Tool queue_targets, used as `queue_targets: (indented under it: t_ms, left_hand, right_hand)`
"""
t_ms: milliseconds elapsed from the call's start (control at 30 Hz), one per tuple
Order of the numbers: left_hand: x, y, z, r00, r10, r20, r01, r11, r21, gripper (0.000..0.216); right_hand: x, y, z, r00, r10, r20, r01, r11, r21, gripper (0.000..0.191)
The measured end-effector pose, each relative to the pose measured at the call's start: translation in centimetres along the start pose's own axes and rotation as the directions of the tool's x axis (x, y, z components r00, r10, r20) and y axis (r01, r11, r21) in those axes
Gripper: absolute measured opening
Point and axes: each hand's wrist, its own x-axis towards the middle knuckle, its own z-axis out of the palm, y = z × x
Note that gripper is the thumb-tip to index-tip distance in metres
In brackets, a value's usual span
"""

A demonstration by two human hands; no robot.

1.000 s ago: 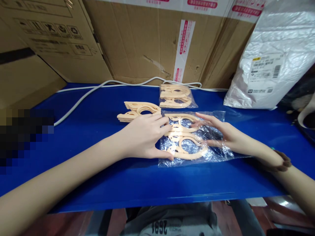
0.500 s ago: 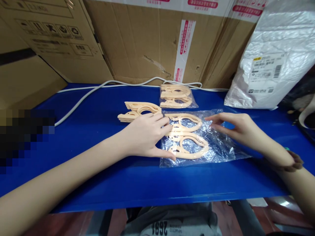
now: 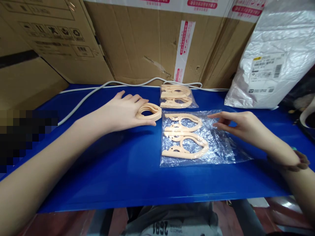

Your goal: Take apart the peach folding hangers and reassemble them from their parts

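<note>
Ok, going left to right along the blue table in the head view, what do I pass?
Left hand, loose stack of peach plastic pieces, clear bag, right hand, white parcel.

On the table [image 3: 123,183] a flat bag [image 3: 221,147] lies near the middle, with two pieces [image 3: 184,144] inside it, one behind the other. Just left of it, toward the back, is a loose stack [image 3: 151,112], and the left hand [image 3: 120,111] lies over its left part. The right hand [image 3: 240,126] is over the bag's right side. Behind the flat bag lies a smaller packed bag [image 3: 176,96]. A cable [image 3: 83,98] runs along the back to the left. Boxes [image 3: 137,42] stand behind the table, and a parcel [image 3: 268,59] sits on it at back right.
</note>
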Motion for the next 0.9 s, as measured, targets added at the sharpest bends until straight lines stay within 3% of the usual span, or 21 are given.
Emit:
queue_targets:
  t_ms: [100, 267, 367, 467, 567, 667, 800, 900]
  left_hand:
    - [-0.1, -0.8, -0.2, 0.996, 0.008, 0.091, -0.009, 1.0, 0.003, 0.08]
    - [0.0, -1.2, -1.0, 0.995, 0.027, 0.099, -0.026, 1.0, -0.005, 0.072]
    - [0.2, -0.7, -1.9, 0.998, 0.0, 0.066, 0.0, 1.0, -0.004, 0.076]
    - [0.4, 0.8, -2.9, 0.999, -0.038, -0.038, 0.037, 0.999, -0.017, 0.075]
    - [0.4, 2.9, -3.4, 0.985, 0.006, -0.17, -0.011, 0.999, -0.031, 0.075]
    - [0.0, 5.5, -3.6, 0.946, 0.093, -0.312, -0.12, 0.99, -0.071, 0.076]
    - [-0.8, 8.5, -3.8, 0.911, 0.2, -0.362, -0.247, 0.965, -0.089, 0.072]
    - [-1.1, 9.5, -3.8, 0.898, 0.246, -0.366, -0.285, 0.957, -0.057, 0.073]
  right_hand:
    - [0.1, 0.3, 0.0, 1.0, 0.028, -0.007, -0.028, 0.999, -0.031, 0.045]
    - [0.2, 0.7, -0.3, 0.998, 0.06, -0.032, -0.061, 0.997, -0.049, 0.044]
    - [0.3, 0.2, -0.8, 0.991, 0.041, -0.126, -0.05, 0.996, -0.071, 0.04]
    - [0.2, -1.1, -1.2, 0.963, 0.005, -0.269, -0.025, 0.997, -0.069, 0.031]
    - [0.0, -3.0, -1.0, 0.95, 0.011, -0.311, 0.007, 0.998, 0.055, 0.024]
    - [-0.2, -5.2, -0.3, 0.965, 0.022, -0.262, 0.057, 0.955, 0.291, 0.018]
    - [-0.5, -7.4, 0.5, 0.99, 0.007, -0.138, 0.067, 0.849, 0.524, 0.013]
    - [-0.5, -7.9, 0.6, 0.998, 0.056, -0.042, -0.014, 0.753, 0.658, 0.016]
